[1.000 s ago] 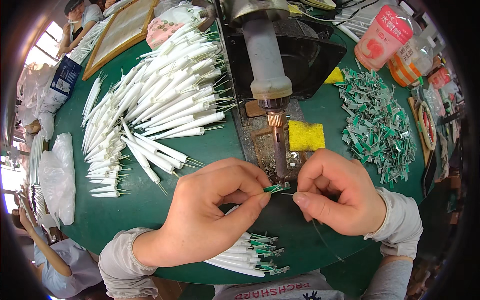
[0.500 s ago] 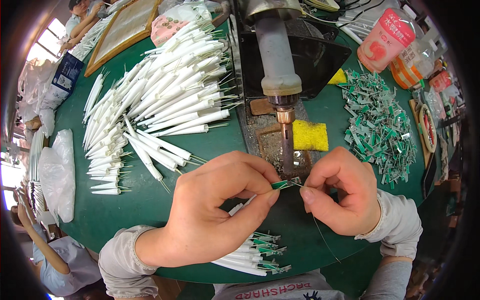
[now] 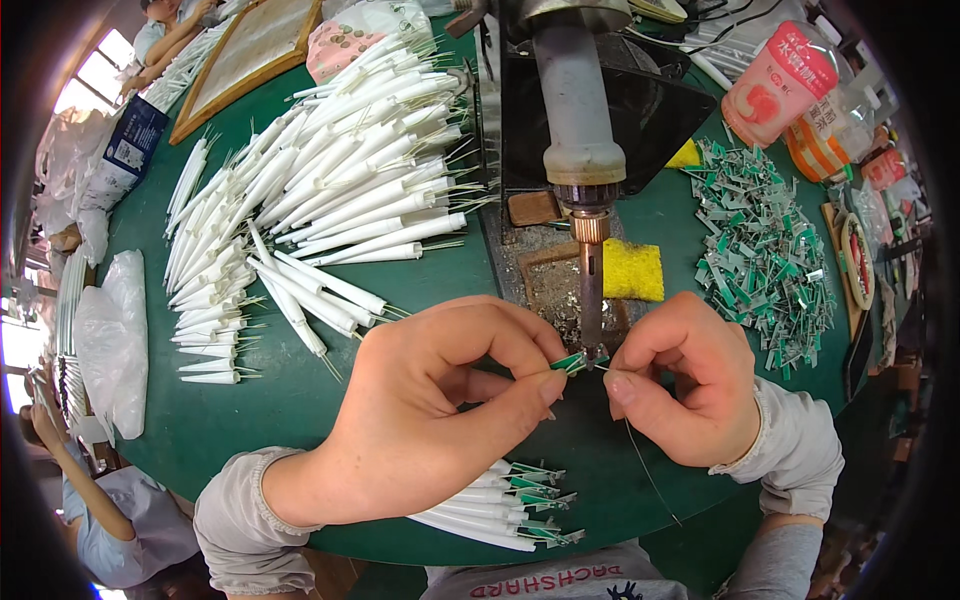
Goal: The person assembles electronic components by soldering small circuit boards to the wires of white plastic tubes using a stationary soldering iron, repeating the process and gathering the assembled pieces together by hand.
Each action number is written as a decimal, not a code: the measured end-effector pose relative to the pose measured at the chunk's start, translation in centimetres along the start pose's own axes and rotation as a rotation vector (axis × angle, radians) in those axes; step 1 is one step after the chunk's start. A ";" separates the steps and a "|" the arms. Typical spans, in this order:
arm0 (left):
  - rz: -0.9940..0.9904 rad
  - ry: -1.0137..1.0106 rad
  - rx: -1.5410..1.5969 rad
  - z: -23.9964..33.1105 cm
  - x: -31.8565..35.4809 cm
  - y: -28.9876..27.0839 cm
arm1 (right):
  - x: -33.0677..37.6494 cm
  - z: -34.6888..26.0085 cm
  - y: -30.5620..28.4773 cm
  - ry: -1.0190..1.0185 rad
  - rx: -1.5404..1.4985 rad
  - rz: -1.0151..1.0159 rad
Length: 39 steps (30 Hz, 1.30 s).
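A soldering iron (image 3: 591, 270) hangs tip down in front of me. My left hand (image 3: 420, 420) is closed, pinching a small green circuit board (image 3: 568, 364) between thumb and forefinger at the iron's tip. My right hand (image 3: 690, 395) is closed too, its thumb and forefinger gripping a thin solder wire (image 3: 652, 478). The wire's short end points at the board beneath the tip, while its long tail curves down toward the table edge. Below my left hand lie several white tubes (image 3: 470, 520) with green boards at their ends; my palm covers part of them.
A big heap of white tubes with wire leads (image 3: 350, 180) spreads to the left. On the right lies a pile of small green boards (image 3: 765, 260). A yellow sponge (image 3: 633, 272) sits beside the iron. Bottles (image 3: 780, 85) stand at the back right. Co-workers (image 3: 115, 520) sit at left.
The view has shifted slightly, so the iron appears a little further right. The board's end now meets the iron's tip, and the solder wire's end is at that spot. Both grips are unchanged.
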State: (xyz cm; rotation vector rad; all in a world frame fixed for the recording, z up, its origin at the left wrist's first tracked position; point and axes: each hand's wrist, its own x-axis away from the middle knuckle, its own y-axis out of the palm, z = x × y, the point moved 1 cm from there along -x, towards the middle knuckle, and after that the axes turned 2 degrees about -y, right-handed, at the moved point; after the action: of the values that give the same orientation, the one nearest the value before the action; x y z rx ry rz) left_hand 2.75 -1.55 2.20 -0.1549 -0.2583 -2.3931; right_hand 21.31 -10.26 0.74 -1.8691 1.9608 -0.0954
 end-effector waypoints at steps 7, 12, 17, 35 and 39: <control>0.000 -0.082 0.058 0.1 0.0 -0.3 | 0.0 0.0 -0.3 0.060 -0.020 -0.050; -0.009 -0.149 -0.012 -0.2 0.0 -0.5 | 0.0 -1.1 -0.6 0.100 0.082 -0.192; -0.093 -0.113 -0.366 -0.7 0.7 -1.8 | 0.3 -1.4 -2.2 -0.013 0.531 -0.367; -0.277 0.504 -1.006 -0.1 2.7 -0.3 | -1.7 1.0 -7.5 0.079 1.041 -0.061; 0.079 0.526 -1.469 1.4 0.7 -3.5 | -1.8 0.4 -7.1 0.128 0.936 -0.010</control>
State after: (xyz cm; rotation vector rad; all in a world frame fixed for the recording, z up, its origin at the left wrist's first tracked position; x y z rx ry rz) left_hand -0.05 0.84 3.24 -0.1687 1.6960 -1.9558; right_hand 28.12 -9.07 3.20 -1.2472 1.5419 -0.9681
